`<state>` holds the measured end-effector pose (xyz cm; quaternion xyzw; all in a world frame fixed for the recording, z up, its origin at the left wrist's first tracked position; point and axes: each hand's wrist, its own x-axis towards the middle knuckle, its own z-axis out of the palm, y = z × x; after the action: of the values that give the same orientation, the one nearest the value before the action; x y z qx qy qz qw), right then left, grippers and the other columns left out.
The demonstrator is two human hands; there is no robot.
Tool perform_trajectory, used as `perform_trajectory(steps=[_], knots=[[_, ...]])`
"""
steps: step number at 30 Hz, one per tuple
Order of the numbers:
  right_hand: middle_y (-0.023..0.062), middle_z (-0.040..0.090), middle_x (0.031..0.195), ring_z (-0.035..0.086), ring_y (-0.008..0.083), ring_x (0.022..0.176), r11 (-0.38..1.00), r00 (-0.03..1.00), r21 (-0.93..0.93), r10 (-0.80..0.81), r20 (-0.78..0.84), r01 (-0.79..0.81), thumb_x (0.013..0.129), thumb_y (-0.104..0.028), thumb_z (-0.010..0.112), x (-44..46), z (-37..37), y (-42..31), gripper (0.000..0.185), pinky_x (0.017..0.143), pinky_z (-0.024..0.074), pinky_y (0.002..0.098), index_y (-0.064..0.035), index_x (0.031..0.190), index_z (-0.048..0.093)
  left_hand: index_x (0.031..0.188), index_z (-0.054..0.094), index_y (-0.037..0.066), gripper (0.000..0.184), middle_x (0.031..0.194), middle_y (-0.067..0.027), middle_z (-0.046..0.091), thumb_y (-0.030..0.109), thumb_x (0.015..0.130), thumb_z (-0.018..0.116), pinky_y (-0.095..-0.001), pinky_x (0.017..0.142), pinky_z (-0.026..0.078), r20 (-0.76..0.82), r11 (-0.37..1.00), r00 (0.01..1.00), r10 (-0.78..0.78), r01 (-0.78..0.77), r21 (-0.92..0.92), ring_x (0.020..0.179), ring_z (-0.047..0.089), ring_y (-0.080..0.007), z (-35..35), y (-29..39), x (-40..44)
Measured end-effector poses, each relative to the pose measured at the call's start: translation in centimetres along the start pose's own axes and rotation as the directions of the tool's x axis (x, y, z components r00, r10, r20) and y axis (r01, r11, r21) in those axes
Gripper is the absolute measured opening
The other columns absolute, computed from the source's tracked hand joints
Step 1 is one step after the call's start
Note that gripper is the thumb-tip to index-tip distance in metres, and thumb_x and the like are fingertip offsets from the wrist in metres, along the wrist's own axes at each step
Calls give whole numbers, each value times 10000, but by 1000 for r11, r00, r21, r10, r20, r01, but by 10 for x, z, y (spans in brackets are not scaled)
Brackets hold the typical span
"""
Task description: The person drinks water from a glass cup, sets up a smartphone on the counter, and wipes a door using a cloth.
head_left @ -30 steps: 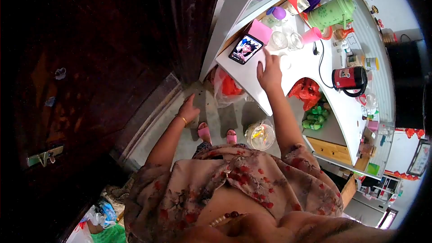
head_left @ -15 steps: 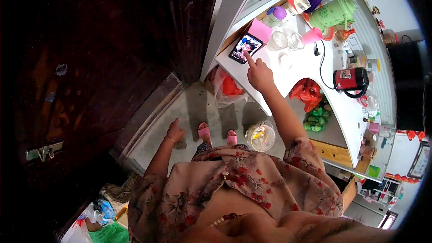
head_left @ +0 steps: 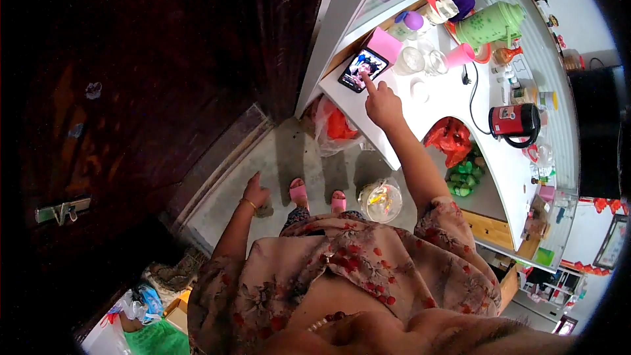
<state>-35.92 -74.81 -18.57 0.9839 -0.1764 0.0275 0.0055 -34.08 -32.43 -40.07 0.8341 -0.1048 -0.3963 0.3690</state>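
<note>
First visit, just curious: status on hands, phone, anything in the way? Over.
Right hand beside phone, index finger over its lit screen. Left hand away from counter. Only that finger covers the screen.

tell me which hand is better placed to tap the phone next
Right, most likely. The right hand reaches over the table, its index finger at the phone. The left hand hangs over the floor, well away from it.

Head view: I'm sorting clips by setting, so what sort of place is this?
Probably a room in a home, though a small shop can't be ruled out: a white counter bears a red electric kettle, a green thermos and a pink cup.
</note>
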Motion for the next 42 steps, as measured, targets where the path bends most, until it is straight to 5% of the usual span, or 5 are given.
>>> perform_trajectory(steps=[23, 28, 35, 38, 42], knots=[[159, 528, 883, 582, 318, 734, 999, 999, -5, -36, 31, 36, 785, -133, 540, 0, 5, 3, 631, 609, 492, 431, -236, 1376, 347, 1368, 322, -2, 782, 1359, -238, 387, 216, 682, 628, -385, 1034, 335, -5, 995, 1000, -29, 30, 98, 1257, 378, -362, 4, 2, -16], [140, 538, 861, 585, 281, 741, 947, 990, 319, 10, -139, 35, 789, -129, 576, -11, -34, -2, 486, 626, 483, 416, -171, 1262, 470, 1363, 328, -5, 771, 1343, -241, 405, 209, 685, 627, -382, 1031, 339, -8, 994, 999, -48, 49, 99, 1251, 387, -360, -2, 13, -28], [18, 520, 804, 478, 83, 659, 130, 945, 943, 82, -318, 306, 769, 85, 512, -66, -228, -36, 301, 579, 395, 200, 17, 1053, 585, 1354, 329, -23, 753, 1326, -254, 421, 196, 689, 608, -369, 1034, 337, -51, 998, 996, -67, 67, -12, 1246, 389, -369, 15, -60, -34], [11, 517, 746, 480, 92, 588, -158, 655, 645, 18, -755, 748, 775, -16, 557, -113, -280, -47, 221, 494, 379, 197, -44, 991, 593, 1349, 332, -33, 748, 1317, -259, 429, 189, 686, 598, -365, 1032, 340, -85, 990, 992, -93, 101, 99, 1238, 397, -373, 5, -43, -65], [-19, 536, 648, 469, 70, 476, -543, 267, 309, -157, -951, 781, 782, -140, 695, -132, -319, -34, 190, 394, 373, 205, -171, 951, 613, 1335, 339, -61, 752, 1309, -266, 435, 184, 672, 596, -366, 1022, 351, -190, 972, 982, -15, 59, 228, 1215, 429, -370, 27, -106, -88]])
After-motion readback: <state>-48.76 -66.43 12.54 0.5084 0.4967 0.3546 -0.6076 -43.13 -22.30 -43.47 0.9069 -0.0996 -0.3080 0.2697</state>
